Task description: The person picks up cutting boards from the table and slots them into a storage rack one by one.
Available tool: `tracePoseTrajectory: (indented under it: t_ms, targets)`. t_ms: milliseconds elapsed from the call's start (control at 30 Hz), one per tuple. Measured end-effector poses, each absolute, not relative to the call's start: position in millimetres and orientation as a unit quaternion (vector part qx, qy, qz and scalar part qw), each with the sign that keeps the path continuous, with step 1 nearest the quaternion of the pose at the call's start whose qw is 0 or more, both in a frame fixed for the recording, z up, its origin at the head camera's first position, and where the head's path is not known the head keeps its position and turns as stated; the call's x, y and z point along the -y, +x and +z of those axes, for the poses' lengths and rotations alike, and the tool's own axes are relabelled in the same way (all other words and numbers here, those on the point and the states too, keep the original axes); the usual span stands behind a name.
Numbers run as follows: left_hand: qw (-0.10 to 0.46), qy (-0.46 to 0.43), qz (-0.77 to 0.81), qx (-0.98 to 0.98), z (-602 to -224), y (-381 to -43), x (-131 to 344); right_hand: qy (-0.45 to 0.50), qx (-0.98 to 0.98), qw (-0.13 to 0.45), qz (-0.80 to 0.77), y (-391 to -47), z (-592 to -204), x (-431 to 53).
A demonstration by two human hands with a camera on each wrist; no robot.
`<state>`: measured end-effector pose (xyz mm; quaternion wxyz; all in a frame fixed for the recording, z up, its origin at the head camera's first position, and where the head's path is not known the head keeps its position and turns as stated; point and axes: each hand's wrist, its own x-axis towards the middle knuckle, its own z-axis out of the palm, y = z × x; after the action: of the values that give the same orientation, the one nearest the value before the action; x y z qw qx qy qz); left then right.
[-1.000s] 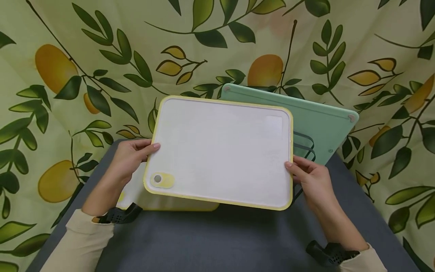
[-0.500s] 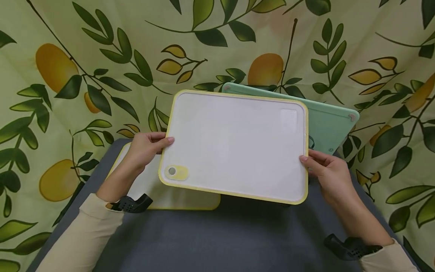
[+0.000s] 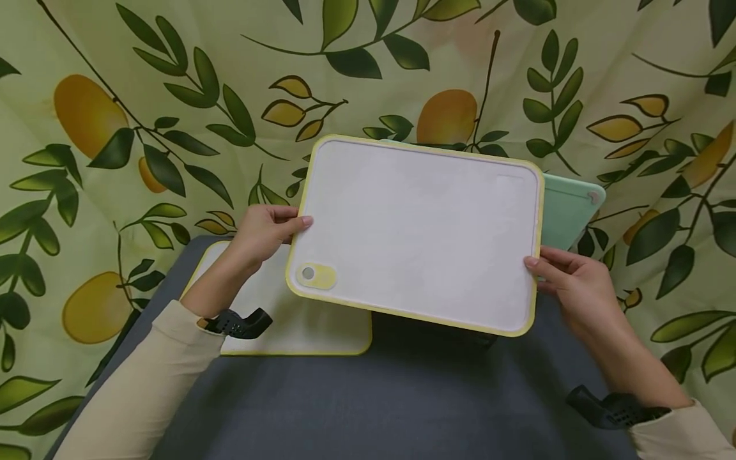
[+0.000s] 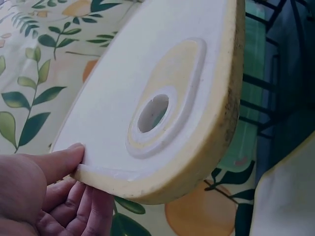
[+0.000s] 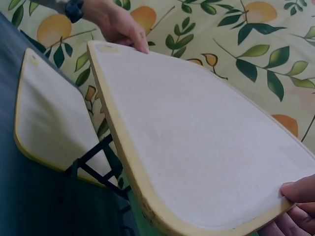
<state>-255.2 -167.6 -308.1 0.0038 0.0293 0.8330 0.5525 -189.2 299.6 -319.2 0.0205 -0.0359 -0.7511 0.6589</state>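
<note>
A white cutting board (image 3: 420, 230) with a yellow rim is held up between both hands, tilted so its right end sits lower in the head view. My left hand (image 3: 267, 233) pinches its left edge, thumb on the white face and fingers behind. On the opposite edge my right hand (image 3: 575, 281) grips in the same way. A round hole (image 4: 153, 113) inside a yellow oval marks one corner. Behind the held board stands a green board (image 3: 569, 198), mostly covered. Dark wire rack bars (image 4: 258, 82) show beneath the held board in the wrist views.
Another white cutting board (image 3: 322, 335) with a yellow rim lies on the left of the dark grey table (image 3: 402, 402), partly under the left forearm. A curtain (image 3: 190, 38) printed with fruit and leaves hangs close behind the table.
Both hands have carried the cutting board to the right and upward in the head view. It now hides more of the green board and uncovers more of the board lying on the table.
</note>
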Motion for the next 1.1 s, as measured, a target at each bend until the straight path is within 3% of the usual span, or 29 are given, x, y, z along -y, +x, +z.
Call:
tracePoseTrajectory:
  t_ms: [1100]
  targets:
    - [-0.009, 0.068, 0.532, -0.844, -264, -306, 117, -0.027, 0.762, 0.063, 0.644, -207, -271, -347]
